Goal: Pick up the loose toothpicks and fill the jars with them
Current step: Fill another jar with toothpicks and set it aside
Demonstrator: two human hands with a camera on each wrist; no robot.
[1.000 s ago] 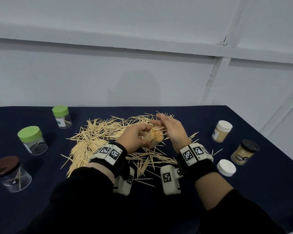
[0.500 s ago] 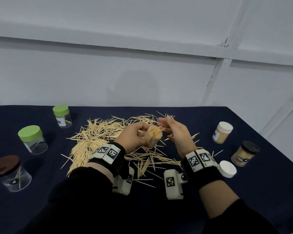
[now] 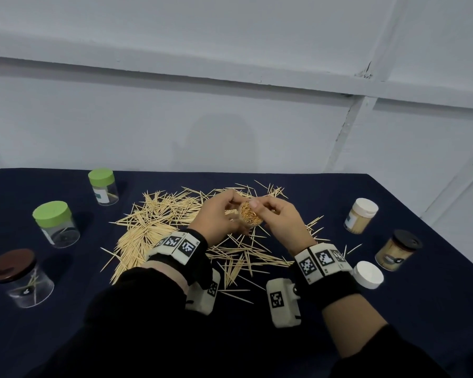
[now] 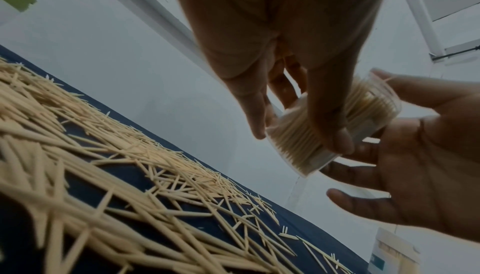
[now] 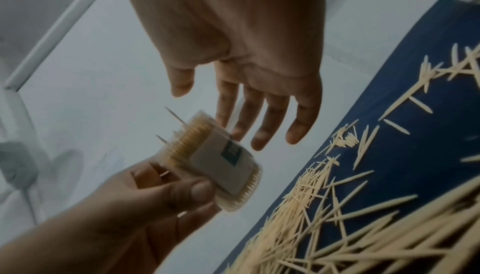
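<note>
My left hand (image 3: 234,214) grips a small clear jar (image 3: 250,218) packed with toothpicks and holds it above the table, tilted with its mouth up and toward me. In the right wrist view, the jar (image 5: 221,165) has a white label, and a few toothpick tips stick out past the rest. My right hand (image 3: 261,208) is beside the mouth, thumb at the rim. Its fingers (image 5: 259,126) are straight and spread and hold nothing. A large pile of loose toothpicks (image 3: 153,225) lies on the dark blue cloth below and to the left.
Two green-lidded jars (image 3: 104,186) (image 3: 55,223) and a brown-lidded jar (image 3: 18,276) stand at the left, nearly empty. At the right are a filled white-lidded jar (image 3: 361,215), a filled black-lidded jar (image 3: 397,249) and a loose white lid (image 3: 367,274). A white wall stands behind the table (image 3: 434,309).
My right hand has come off the top of the jar and opened beside its rim. The left hand has tipped the jar's mouth more toward me.
</note>
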